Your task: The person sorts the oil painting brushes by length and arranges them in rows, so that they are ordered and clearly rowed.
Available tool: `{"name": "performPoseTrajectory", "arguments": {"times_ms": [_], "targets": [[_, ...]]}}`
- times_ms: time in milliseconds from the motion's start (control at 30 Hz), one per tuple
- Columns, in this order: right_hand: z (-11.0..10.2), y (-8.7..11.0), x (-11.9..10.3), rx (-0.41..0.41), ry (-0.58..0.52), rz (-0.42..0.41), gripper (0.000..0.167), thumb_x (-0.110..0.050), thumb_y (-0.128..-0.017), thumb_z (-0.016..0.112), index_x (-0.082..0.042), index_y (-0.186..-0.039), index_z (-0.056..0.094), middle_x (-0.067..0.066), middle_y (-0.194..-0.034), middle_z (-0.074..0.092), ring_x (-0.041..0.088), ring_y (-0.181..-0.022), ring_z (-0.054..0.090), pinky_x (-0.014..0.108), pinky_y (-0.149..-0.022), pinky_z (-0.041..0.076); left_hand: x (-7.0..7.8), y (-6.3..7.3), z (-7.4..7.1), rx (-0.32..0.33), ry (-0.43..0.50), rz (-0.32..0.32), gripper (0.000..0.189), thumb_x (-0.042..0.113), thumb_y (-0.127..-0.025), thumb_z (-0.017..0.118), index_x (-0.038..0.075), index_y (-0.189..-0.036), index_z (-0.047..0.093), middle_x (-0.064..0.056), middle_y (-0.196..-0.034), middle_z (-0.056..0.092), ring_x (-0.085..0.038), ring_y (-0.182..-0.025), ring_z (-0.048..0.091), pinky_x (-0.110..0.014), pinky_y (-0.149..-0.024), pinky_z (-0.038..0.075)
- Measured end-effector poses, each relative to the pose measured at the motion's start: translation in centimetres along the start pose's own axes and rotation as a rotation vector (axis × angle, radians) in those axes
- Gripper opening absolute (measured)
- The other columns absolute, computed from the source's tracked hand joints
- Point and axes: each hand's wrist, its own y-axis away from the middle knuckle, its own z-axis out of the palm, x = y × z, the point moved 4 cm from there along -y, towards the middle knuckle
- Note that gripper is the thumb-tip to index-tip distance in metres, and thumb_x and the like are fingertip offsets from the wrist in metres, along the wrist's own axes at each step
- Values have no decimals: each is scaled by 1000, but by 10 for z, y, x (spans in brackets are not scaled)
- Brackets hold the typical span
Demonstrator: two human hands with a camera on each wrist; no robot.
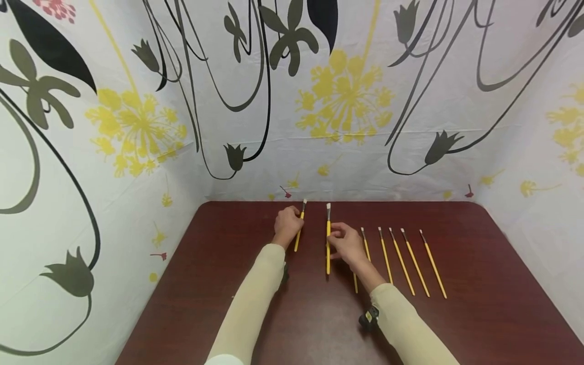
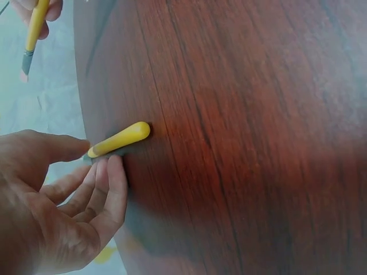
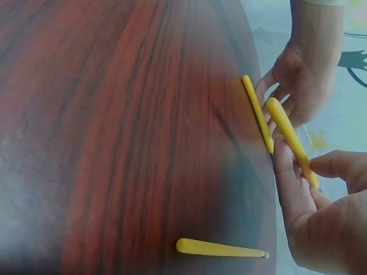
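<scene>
My left hand (image 1: 287, 224) pinches a flat paintbrush (image 1: 298, 240) near the table's far edge, bristles pointing away. In the left wrist view, the thumb and fingertips meet around its yellow handle (image 2: 123, 138), whose rounded end lies close over the wood. To the right, my right hand (image 1: 348, 244) holds a second paintbrush (image 1: 328, 256) between thumb and fingers, its white bristles upward in the head view. The right wrist view shows this handle (image 3: 289, 134) overlapping the space in front of the left hand (image 3: 304, 74). Part of another brush handle (image 1: 356, 284) shows below the right hand.
Several more yellow-handled paintbrushes (image 1: 403, 258) lie in a slanted row on the right, bristles toward the far edge. One is partly hidden behind my right hand. The dark red-brown table (image 1: 319, 324) meets a flower-patterned sheet (image 1: 274, 152) at the back and sides.
</scene>
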Motion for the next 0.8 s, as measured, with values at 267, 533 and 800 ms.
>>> {"name": "performPoseTrajectory", "arguments": {"times_ms": [267, 533, 800], "targets": [[4, -16, -4, 36, 70, -16, 42, -11, -102, 67, -9, -144, 60, 20, -124, 69, 32, -103, 71, 38, -63, 69, -13, 3, -8, 39, 54, -25, 24, 30, -104, 64, 14, -120, 73, -6, -108, 78, -24, -79, 69, -38, -67, 59], [13, -42, -8, 49, 161, -42, 42, -11, -101, 68, -3, -142, 59, 25, -123, 71, 31, -91, 76, 36, -61, 68, -21, 10, -26, 78, 160, -41, 28, 38, -105, 63, 18, -124, 71, -3, -115, 79, -25, -100, 74, -46, -88, 62], [22, -62, -12, 80, 384, -45, 44, -15, -100, 71, -2, -140, 61, 19, -111, 75, 19, -70, 72, 34, -61, 65, -27, 21, -43, 112, 246, -23, 30, 39, -104, 65, 17, -124, 71, -6, -117, 79, -27, -102, 74, -49, -90, 62]]}}
